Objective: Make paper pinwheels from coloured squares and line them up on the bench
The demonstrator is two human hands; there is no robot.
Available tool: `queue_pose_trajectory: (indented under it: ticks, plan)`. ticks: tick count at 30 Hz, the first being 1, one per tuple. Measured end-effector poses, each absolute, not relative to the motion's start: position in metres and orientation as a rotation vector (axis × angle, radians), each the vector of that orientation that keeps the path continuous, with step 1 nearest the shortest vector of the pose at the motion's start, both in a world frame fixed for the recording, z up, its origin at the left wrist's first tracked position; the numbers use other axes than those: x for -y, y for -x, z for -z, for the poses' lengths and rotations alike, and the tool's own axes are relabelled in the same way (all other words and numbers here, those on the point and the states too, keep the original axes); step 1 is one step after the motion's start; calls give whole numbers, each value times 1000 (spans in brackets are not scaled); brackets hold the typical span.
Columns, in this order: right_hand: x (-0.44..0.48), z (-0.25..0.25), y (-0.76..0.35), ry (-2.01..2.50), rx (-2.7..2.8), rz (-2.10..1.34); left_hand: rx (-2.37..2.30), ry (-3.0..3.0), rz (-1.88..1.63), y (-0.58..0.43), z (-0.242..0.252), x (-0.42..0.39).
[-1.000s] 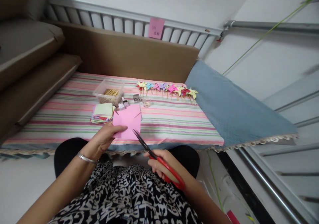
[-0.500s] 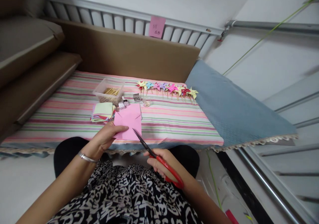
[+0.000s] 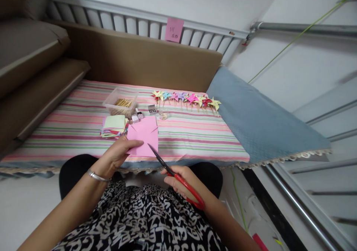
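Note:
My left hand [image 3: 121, 150] pinches the lower left edge of a pink paper square [image 3: 146, 130], which shows slits near its upper corners. My right hand [image 3: 180, 180] is wrapped round red-handled scissors [image 3: 164, 164]; their dark blades look closed, with the tip over the lower right part of the paper. Left of the pink square lies a stack of coloured paper squares [image 3: 113, 124]. Behind it stands a clear plastic box [image 3: 111, 106] of small wooden sticks. Several paper pinwheels [image 3: 192, 99] lie in a row at the back right.
Two small bottles [image 3: 138, 114], a small box [image 3: 152, 109] and a clear container of small pieces [image 3: 163, 115] stand behind the pink square. A brown board [image 3: 145, 59] lines the striped cloth's back edge; brown cushions [image 3: 47, 91] are at left.
The view has shifted very slightly. Both hands, the pink paper and the scissors hold nearly the same positions.

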State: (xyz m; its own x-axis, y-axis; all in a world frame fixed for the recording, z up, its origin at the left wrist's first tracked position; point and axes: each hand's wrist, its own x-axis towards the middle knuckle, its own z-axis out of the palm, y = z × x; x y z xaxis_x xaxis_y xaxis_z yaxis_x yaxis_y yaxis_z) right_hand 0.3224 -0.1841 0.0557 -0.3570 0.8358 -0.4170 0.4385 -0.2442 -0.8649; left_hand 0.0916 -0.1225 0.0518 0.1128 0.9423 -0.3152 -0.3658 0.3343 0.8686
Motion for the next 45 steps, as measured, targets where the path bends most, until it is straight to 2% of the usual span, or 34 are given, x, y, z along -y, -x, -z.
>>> queue_pose_trajectory:
  ticks: [16, 28, 37, 40, 45]
  plan:
    - [180, -44, -327, 1470, 1708, -1651, -1049, -723, -1067, -93, -53, 121]
    - [172, -41, -342, 1332, 2154, -1314, -1098, -664, -1103, -94, -49, 118]
    - [157, -34, -368, 1303, 2324, -1425, -1122, -551, -1171, -80, -29, 107]
    - [136, -21, -387, 1405, 2372, -1252, -1097, -520, -1231, -70, -23, 96]
    - [65, 23, -419, 1947, 2096, -627, -1011, -490, -1295, -58, -20, 65]
